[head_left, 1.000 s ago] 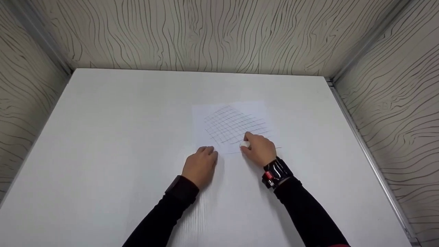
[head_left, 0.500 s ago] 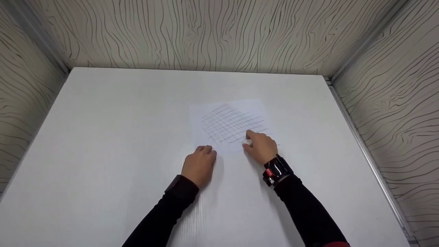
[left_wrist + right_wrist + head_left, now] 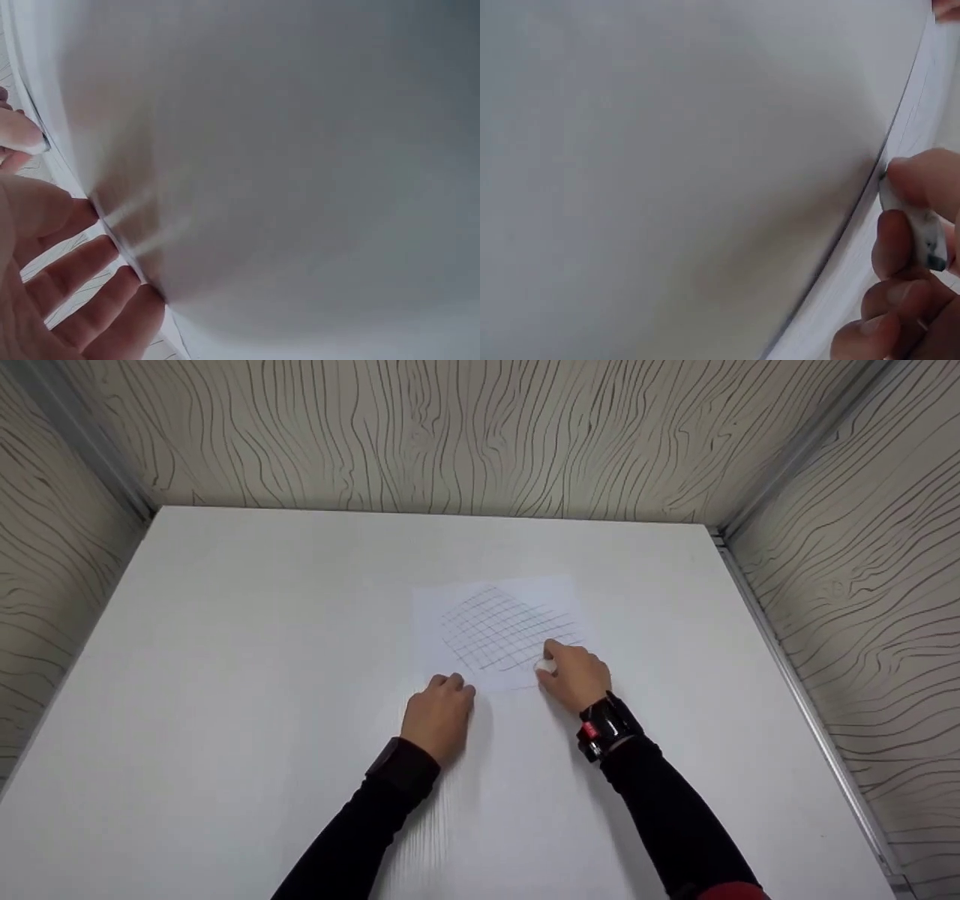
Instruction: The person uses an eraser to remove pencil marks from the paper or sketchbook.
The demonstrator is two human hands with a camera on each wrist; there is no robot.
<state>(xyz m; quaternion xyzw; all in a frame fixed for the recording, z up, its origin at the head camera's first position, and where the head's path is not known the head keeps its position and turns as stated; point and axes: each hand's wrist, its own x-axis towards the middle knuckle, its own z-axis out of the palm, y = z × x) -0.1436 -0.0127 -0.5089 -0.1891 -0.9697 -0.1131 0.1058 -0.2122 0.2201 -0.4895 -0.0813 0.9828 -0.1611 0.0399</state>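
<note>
A sheet of white paper [image 3: 431,652] with a grid of thin crossing lines [image 3: 499,630] lies on the table. My right hand [image 3: 576,676] pinches a small white eraser [image 3: 546,666] between thumb and fingers, down at the paper's near right part. In the right wrist view the eraser [image 3: 915,217] has a dark spot at one end, and the other end is right at the paper. My left hand [image 3: 441,716] rests its fingertips on the near left edge of the paper. Its fingers [image 3: 90,259] are spread and slightly bent in the left wrist view, holding nothing.
The white table [image 3: 262,660] runs back to a wall panel [image 3: 450,435] with a wood-grain pattern. Similar panels stand at the left and right sides. A dark band [image 3: 401,771] is on the left wrist, and a black strapped device [image 3: 609,727] on the right.
My right hand has shifted slightly right and away from me with the eraser. Line ends that showed to its right are no longer seen. The left hand stays nearly still.
</note>
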